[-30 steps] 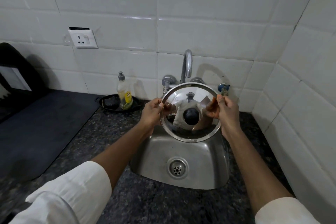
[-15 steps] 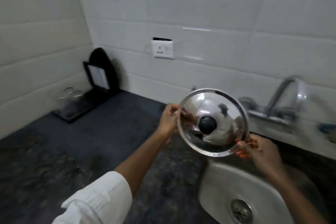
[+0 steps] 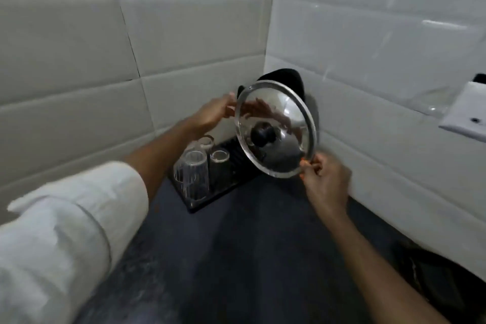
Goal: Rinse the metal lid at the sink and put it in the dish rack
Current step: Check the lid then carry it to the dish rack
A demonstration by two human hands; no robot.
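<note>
The round shiny metal lid (image 3: 284,118) with a black knob faces me, tilted, held up in the air over the black dish rack (image 3: 231,166) in the wall corner. My left hand (image 3: 213,113) grips its upper left rim. My right hand (image 3: 326,181) pinches its lower right rim. The lid hides the back part of the rack. The sink is out of view.
Three upturned clear glasses (image 3: 196,173) stand in the rack's front left part. A black upright piece (image 3: 286,77) rises behind the lid. A white wall socket (image 3: 468,110) sits on the right wall. Dark counter (image 3: 236,258) stretches toward me.
The view swung left from the sink to the corner. Both hands carried the lid from above the sink to over the dish rack.
</note>
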